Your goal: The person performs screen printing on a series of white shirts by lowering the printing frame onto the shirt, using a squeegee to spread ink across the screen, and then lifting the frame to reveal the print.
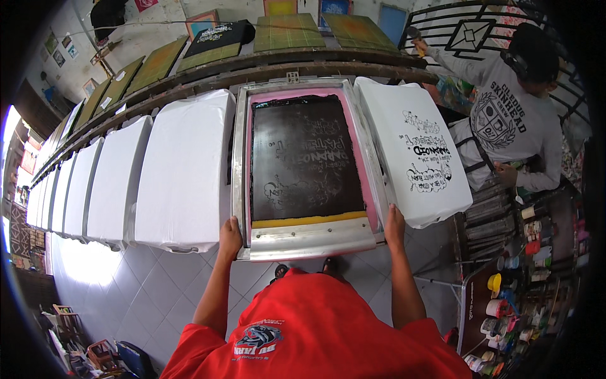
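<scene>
In front of me lies a screen-printing frame (239, 158) with metal sides and a pink-edged mesh. Black ink coats the mesh (297, 183), and faint lettering shows through it. At the near end rests a wide metal squeegee (312, 237) with a yellow blade edge. My left hand (231, 239) is closed round the frame's near left corner. My right hand (395, 228) grips its near right side. Beside the frame on the right is a white shirt (413, 196) on a board, bearing a black print. A plain white shirt (183, 164) on a board sits to its left.
Several more white shirts (113, 183) on boards run off to the left. Behind a dark rail (265, 63) stand green boards (287, 33) and a folded black shirt (221, 39). A person in a grey shirt (505, 120) stands at right, near shelves of ink pots (495, 307).
</scene>
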